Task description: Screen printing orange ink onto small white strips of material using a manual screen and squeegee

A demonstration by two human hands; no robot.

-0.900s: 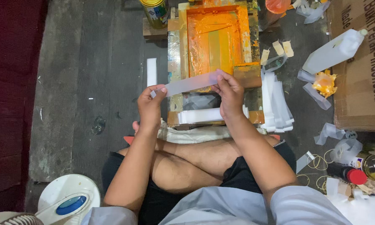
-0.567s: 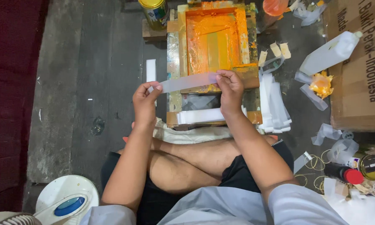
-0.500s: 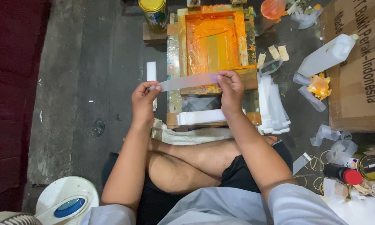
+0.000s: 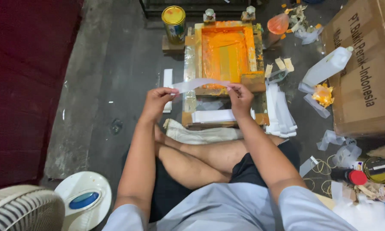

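At frame centre, our left hand [image 4: 157,99] and right hand [image 4: 240,96] each pinch one end of a pale plastic strip [image 4: 200,83], stretched flat above the orange-inked screen frame [image 4: 224,53]. We judge this the positioning step; the next move calls for an even, level lowering.

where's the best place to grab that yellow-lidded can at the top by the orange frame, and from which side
Probably around its round side wall, coming from the left: the can stands upright with bare floor on that side, while the orange-stained frame crowds its right. Its flat lid offers no handle to hook.
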